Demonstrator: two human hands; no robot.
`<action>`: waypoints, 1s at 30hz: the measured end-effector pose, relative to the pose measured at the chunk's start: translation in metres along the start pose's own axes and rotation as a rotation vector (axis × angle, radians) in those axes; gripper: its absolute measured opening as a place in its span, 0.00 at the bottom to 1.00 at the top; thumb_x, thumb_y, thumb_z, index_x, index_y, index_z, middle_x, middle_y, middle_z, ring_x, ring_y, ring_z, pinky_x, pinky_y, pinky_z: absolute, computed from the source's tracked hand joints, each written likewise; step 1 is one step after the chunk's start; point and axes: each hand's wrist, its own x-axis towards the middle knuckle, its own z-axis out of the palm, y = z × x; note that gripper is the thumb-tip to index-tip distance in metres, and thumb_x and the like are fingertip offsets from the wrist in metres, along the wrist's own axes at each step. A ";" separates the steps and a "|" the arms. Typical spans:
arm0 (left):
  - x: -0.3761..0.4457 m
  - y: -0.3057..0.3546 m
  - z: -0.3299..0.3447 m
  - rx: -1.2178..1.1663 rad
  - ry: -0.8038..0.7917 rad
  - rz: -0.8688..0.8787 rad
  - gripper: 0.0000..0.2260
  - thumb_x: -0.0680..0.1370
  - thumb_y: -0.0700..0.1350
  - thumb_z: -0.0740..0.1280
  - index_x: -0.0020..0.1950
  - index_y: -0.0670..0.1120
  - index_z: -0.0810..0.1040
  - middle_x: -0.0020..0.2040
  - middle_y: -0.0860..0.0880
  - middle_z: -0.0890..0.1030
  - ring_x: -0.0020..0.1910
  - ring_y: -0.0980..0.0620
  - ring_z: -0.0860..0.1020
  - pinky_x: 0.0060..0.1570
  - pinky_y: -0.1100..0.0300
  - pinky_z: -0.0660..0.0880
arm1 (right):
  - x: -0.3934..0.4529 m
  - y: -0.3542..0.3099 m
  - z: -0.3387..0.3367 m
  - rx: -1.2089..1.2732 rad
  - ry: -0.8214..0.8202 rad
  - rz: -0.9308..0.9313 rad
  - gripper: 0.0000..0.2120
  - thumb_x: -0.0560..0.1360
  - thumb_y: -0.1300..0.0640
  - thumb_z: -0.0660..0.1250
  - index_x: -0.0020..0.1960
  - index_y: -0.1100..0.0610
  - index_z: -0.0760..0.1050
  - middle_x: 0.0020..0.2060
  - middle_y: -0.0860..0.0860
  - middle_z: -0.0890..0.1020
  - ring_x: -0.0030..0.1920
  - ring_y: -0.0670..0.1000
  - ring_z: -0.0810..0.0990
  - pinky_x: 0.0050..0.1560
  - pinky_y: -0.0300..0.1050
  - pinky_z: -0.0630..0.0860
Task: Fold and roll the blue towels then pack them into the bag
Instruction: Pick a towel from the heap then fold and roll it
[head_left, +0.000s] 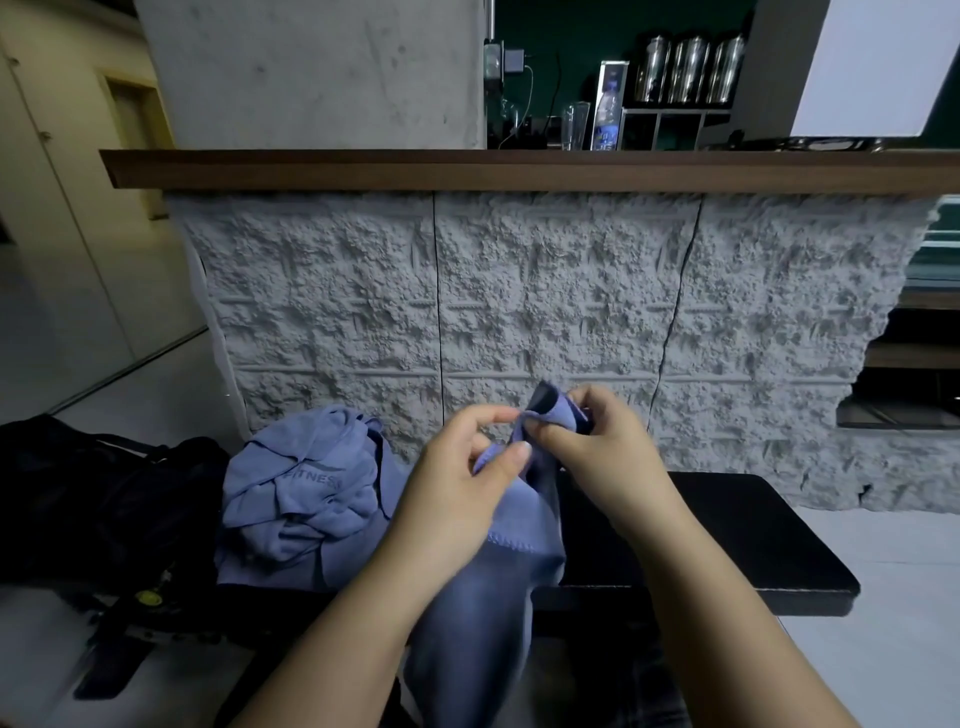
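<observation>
Head view: crumpled blue towel (306, 488), printed "FITNESS", heaped on black surface (727, 535) beside black bag (93, 499). Second blue towel (488, 597) hangs before the surface, its top corner pinched by left hand (457, 467) and right hand (592, 441). Textured grey counter wall (519, 301) behind.

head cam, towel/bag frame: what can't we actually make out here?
- Black bag, head view: too dark to tell whether it is open; its left side is cut off by the frame edge.
- Held towel: lower end runs out of the bottom edge; the left hand and right hand cover the pinched corner.
- Towel pile: crumpled, so the count is unclear; the printed word is partly lost in a fold.
</observation>
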 end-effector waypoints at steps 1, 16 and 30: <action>-0.001 -0.001 0.003 0.014 -0.026 -0.023 0.11 0.76 0.39 0.67 0.48 0.57 0.74 0.28 0.55 0.70 0.29 0.58 0.68 0.34 0.63 0.66 | -0.002 -0.004 0.001 -0.016 -0.021 -0.019 0.12 0.70 0.59 0.73 0.40 0.62 0.70 0.31 0.50 0.74 0.32 0.44 0.71 0.33 0.38 0.67; 0.012 -0.012 -0.033 0.017 0.293 -0.147 0.06 0.77 0.38 0.65 0.41 0.47 0.73 0.37 0.49 0.76 0.34 0.59 0.72 0.37 0.65 0.67 | 0.005 -0.002 -0.014 0.253 0.157 0.075 0.10 0.73 0.63 0.69 0.41 0.51 0.71 0.32 0.47 0.76 0.30 0.43 0.72 0.35 0.39 0.67; -0.007 0.020 -0.004 -0.486 0.065 -0.287 0.07 0.76 0.32 0.64 0.46 0.43 0.78 0.38 0.46 0.81 0.37 0.54 0.79 0.39 0.62 0.76 | -0.007 -0.005 0.007 0.332 -0.027 0.125 0.10 0.74 0.64 0.69 0.35 0.58 0.73 0.26 0.52 0.76 0.24 0.44 0.71 0.24 0.35 0.67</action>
